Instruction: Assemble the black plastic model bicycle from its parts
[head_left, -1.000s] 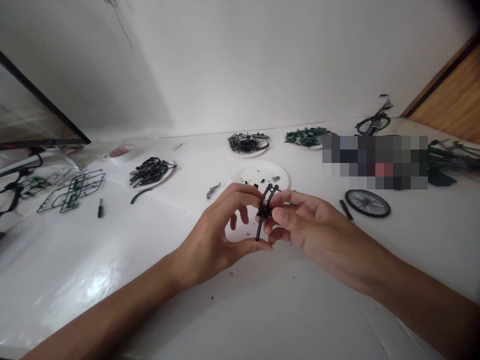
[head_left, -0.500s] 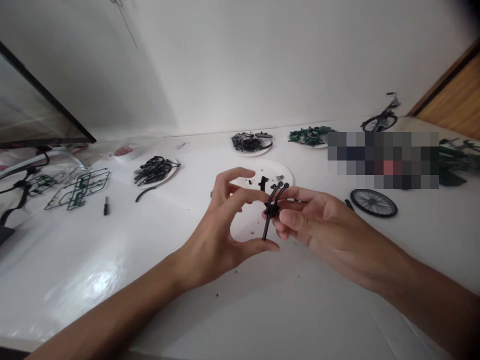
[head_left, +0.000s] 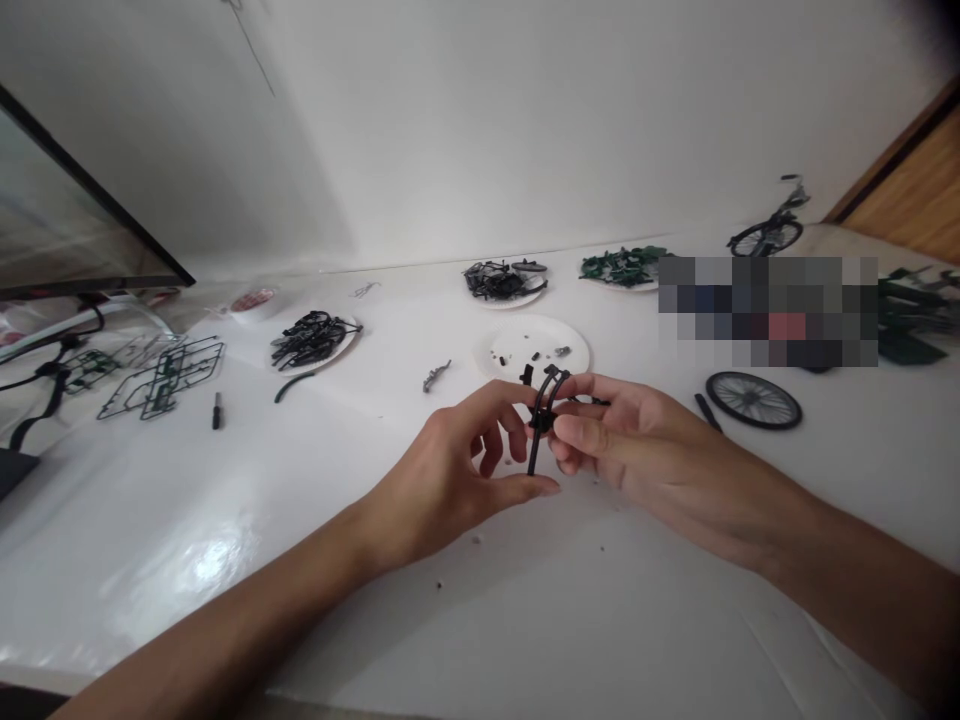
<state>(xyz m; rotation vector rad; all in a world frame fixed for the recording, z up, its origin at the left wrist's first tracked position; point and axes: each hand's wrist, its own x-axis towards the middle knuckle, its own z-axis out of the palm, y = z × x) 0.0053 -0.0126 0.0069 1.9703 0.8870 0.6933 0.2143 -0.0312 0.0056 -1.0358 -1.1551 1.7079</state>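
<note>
Closely — curled fingers (head_left: pixel 501 400), pinched black part (head_left: pixel 541 418)

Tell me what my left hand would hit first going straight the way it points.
Your left hand seems to touch the curved black part, so that comes first, then probably your right hand just past it, though depth is unclear.

No texts, labels, brands, numbers or signs can be read on anything in view; toward two o'clock, one patch is obscured by pixelation.
</note>
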